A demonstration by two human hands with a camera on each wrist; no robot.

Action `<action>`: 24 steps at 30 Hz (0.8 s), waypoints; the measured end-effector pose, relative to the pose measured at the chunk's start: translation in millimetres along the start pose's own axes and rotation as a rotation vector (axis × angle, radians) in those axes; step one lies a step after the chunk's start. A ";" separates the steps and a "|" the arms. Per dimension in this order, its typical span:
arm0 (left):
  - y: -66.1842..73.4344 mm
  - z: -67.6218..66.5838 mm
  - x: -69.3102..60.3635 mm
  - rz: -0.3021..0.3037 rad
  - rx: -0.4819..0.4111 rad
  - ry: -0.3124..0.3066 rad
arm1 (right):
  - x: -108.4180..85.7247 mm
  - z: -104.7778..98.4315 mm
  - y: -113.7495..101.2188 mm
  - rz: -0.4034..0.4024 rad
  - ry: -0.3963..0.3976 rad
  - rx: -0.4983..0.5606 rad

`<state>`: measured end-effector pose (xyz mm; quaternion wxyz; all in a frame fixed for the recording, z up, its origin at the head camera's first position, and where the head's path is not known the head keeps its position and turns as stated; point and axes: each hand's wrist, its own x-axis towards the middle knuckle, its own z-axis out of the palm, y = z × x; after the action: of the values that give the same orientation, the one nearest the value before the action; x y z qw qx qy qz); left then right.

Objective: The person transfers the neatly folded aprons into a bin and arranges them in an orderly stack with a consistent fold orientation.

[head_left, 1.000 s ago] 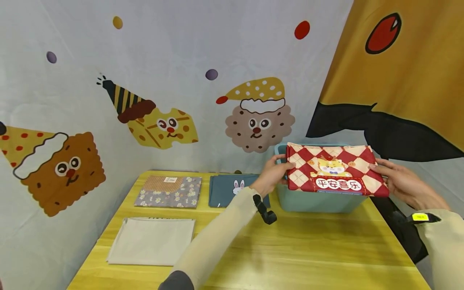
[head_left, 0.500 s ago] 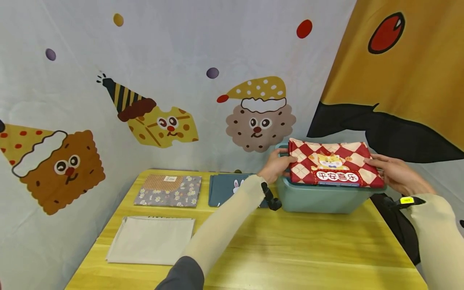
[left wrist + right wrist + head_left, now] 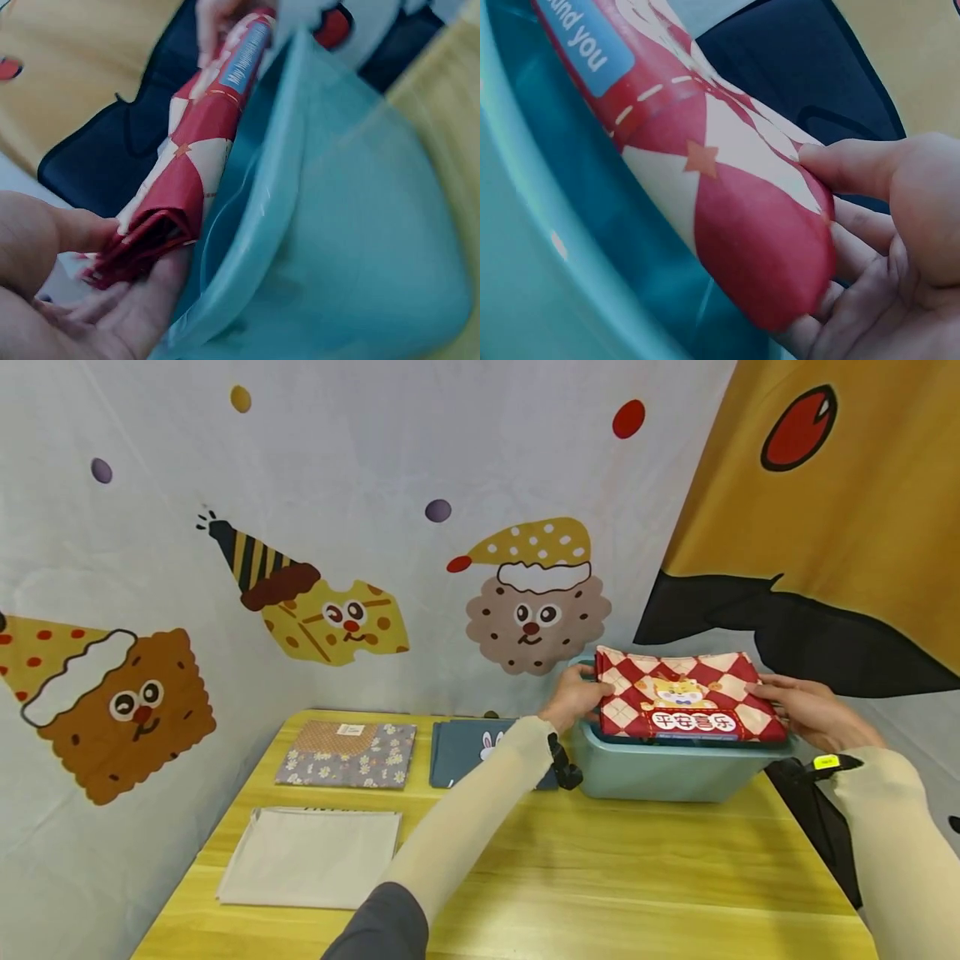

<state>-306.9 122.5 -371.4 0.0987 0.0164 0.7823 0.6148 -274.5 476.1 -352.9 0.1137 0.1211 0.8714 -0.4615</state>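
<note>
A folded red-and-cream diamond-patterned cloth (image 3: 682, 697), printed with a cartoon animal and lettering, lies over the mouth of a teal plastic bin (image 3: 660, 772). My left hand (image 3: 573, 697) pinches its left end, thumb on top and fingers beneath. At the opposite end my right hand (image 3: 813, 714) grips it the same way. In the left wrist view the cloth's rolled layers (image 3: 161, 225) show beside the bin rim (image 3: 259, 247). The right wrist view has the cloth (image 3: 757, 225) between thumb and fingers, over the bin's inside wall (image 3: 547, 150). The bin's floor is hidden.
On the wooden table (image 3: 600, 877) lie a folded grey floral cloth (image 3: 348, 756), a dark blue folded cloth (image 3: 457, 752) with a rabbit, partly behind my left arm, and a folded off-white cloth (image 3: 311, 856). A cartoon-printed curtain (image 3: 375, 468) hangs behind.
Both hands have lowered the patterned cloth slightly back onto the bin's mouth. My right hand has shifted left and up in the head view, and the bin's front rim now shows below the cloth.
</note>
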 end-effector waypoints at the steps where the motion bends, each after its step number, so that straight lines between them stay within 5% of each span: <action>1: 0.4 -1.5 -0.9 0.051 0.080 0.013 | -0.8 0.8 0.2 -0.017 0.027 -0.040; 4: 0.9 -9.0 -2.7 0.212 0.339 0.072 | -5.9 2.7 0.8 -0.066 0.111 -0.160; 6: 0.3 -15.4 -3.0 0.283 0.435 0.092 | -10.6 3.0 0.6 -0.084 0.145 -0.202; 13: -5.2 -35.1 -4.1 0.370 0.401 0.006 | -25.1 5.2 -5.6 -0.080 0.110 -0.274; 24: -23.6 -53.8 -13.0 0.518 0.515 -0.034 | -41.1 32.0 -18.9 -0.148 0.171 -0.387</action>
<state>-301.3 63.2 -380.4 -0.0547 0.2484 0.8796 0.4020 -238.9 434.8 -343.1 0.0264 0.0712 0.9568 -0.2808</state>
